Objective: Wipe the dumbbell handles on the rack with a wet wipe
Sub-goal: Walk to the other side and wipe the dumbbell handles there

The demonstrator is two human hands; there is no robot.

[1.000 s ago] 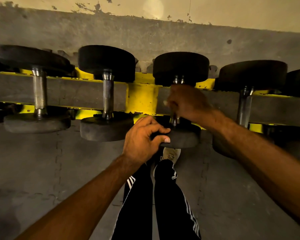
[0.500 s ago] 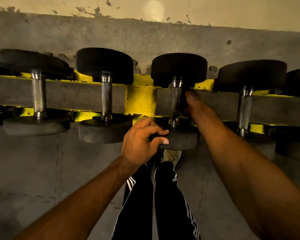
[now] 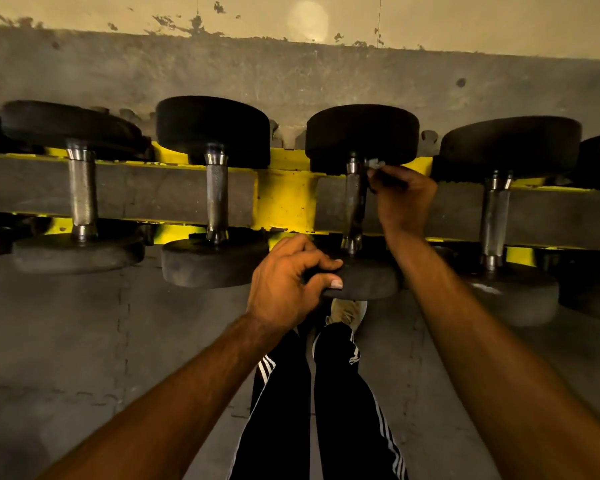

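Mid-task, by our reading: work is at the far end of the third handle point(image 3: 354, 202) from the left. We cannot tell which other handles are done; no wetness shows.

The right hand point(image 3: 404, 199) pinches the wipe point(image 3: 376, 163), a small pale scrap, against that handle. The left hand point(image 3: 284, 278) is clamped on the near head point(image 3: 368, 280) of the same dumbbell point(image 3: 361, 133).

Handles: knurled dull steel, lying across the yellow rack point(image 3: 284, 199).

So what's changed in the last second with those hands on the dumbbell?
The right hand no longer covers the handle: it swung round to the handle's right side and now pinches the wet wipe at its far end. The left hand stayed gripping the near weight head; the other dumbbells did not move.
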